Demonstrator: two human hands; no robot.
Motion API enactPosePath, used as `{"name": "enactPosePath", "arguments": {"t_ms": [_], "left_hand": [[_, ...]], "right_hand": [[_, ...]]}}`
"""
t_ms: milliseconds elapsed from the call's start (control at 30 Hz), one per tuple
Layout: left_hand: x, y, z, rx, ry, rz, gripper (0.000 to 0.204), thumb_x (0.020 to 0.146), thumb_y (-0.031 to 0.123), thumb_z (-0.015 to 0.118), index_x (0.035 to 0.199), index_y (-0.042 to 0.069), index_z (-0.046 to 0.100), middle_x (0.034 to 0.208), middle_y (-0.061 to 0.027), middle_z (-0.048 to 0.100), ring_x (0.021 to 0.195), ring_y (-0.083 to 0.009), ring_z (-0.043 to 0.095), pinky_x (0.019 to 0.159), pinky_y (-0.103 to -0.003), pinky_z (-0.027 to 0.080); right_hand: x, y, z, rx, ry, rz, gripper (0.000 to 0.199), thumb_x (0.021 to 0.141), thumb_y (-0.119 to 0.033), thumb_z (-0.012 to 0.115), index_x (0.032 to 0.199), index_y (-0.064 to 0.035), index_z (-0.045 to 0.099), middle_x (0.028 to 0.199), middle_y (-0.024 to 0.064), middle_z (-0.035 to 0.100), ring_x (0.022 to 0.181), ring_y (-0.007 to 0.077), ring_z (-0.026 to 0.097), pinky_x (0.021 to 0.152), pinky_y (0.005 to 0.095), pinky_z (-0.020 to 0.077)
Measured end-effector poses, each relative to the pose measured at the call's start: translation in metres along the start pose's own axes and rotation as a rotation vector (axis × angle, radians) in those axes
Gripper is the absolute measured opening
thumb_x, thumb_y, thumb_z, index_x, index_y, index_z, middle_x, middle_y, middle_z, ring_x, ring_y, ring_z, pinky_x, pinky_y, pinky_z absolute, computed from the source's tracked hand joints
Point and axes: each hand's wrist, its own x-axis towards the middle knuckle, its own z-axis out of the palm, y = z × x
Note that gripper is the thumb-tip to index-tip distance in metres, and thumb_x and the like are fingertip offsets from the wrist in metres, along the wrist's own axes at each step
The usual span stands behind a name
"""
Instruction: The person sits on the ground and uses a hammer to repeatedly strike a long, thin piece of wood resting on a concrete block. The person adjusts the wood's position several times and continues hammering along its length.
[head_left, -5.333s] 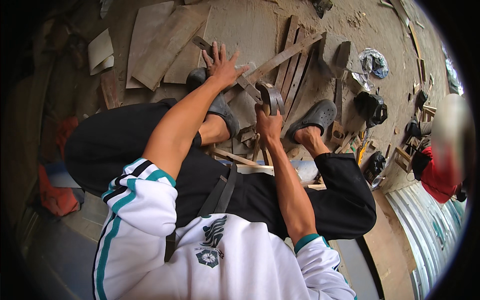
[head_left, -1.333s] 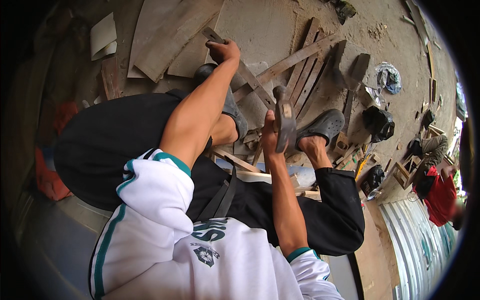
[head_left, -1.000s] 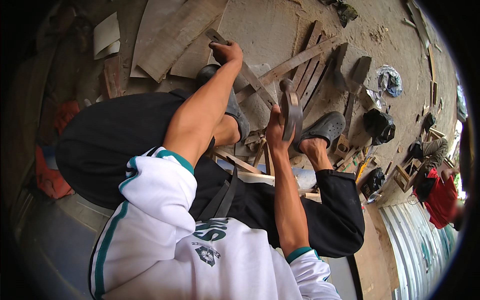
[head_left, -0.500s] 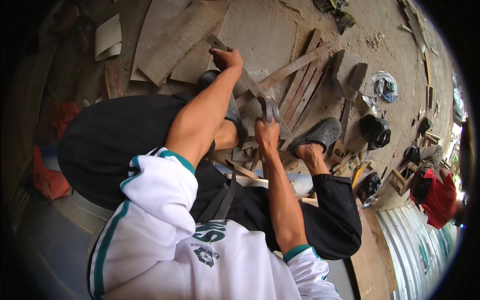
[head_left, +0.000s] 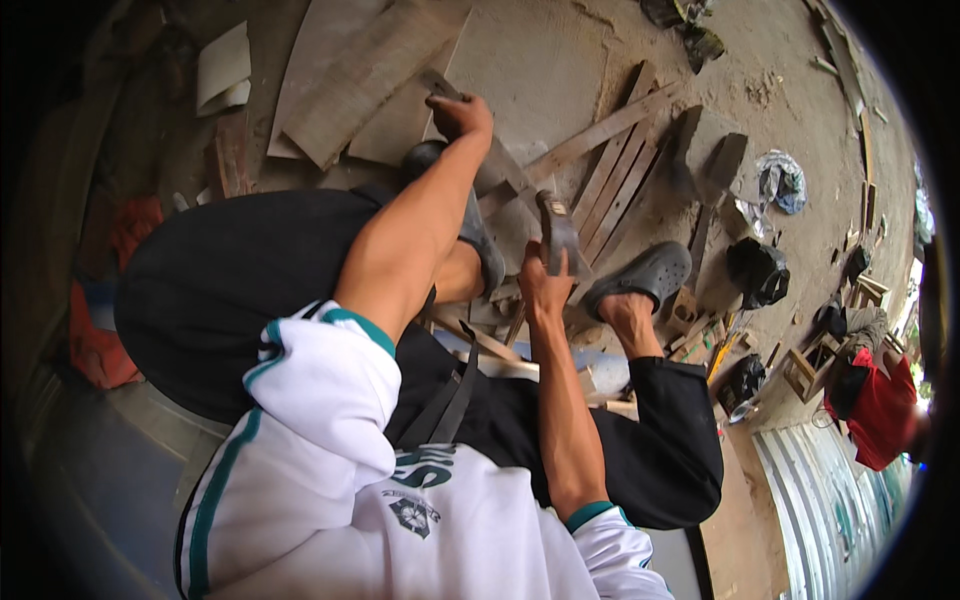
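My left hand [head_left: 463,117] is closed round the upper end of a long, narrow wooden strip [head_left: 508,170], which slants down to the right between my feet. In my right hand [head_left: 546,287] is a hammer [head_left: 557,232] with a dark, curved head, held just over the lower part of the strip. My fist and the head mostly hide its handle. Whether the head touches the wood I cannot tell. Beneath the strip lie other pieces of scrap wood, partly covered by my hands.
Wide boards [head_left: 370,80] lie at the upper left, and several narrow planks [head_left: 622,165] beyond my right clog [head_left: 645,275]. A black plastic bag [head_left: 757,272] rests on the floor to the right. Farther right are a person in red [head_left: 875,410] and corrugated metal sheeting [head_left: 825,500].
The hammer has turned in my right hand, its head now more upright and slightly farther right. My left hand keeps its hold on the strip. The whole view has shifted a little.
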Motion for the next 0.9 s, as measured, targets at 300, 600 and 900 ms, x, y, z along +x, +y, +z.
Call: {"name": "enactPosePath", "arguments": {"t_ms": [300,600,900], "left_hand": [[-0.010,0.016,-0.024,-0.084,-0.187,-0.008,0.061,0.082,0.024,0.065,0.122,-0.009,0.033,0.117,-0.0355,0.051,0.108,-0.0468,0.056,0.093,-0.050,0.048],[-0.026,0.020,-0.067,0.357,-0.321,0.487,0.129,0.079,0.052,0.074,0.149,-0.007,-0.015,0.154,-0.0394,0.001,0.146,-0.0488,0.011,0.118,-0.055,0.016],[0.013,0.041,-0.057,0.039,-0.596,-0.136,0.089,0.076,0.045,0.079,0.130,-0.010,0.034,0.116,-0.0332,0.060,0.107,-0.0404,0.064,0.093,-0.045,0.052]], "right_hand": [[0.000,-0.051,-0.037,0.147,0.034,-0.020,0.031,0.090,-0.028,0.068,0.101,0.0014,0.065,0.068,0.0052,0.056,0.065,0.0145,0.050,0.063,0.0340,0.0448],[0.043,-0.001,-0.068,-0.017,-0.083,0.134,0.033,0.088,-0.029,0.067,0.092,0.0025,0.061,0.065,0.0116,0.060,0.052,0.0225,0.056,0.055,0.0371,0.0467],[0.066,-0.134,-0.068,-0.185,-0.292,-0.143,0.032,0.091,-0.029,0.063,0.095,0.0024,0.061,0.065,0.0144,0.062,0.056,0.0226,0.063,0.055,0.0382,0.0487]]}}
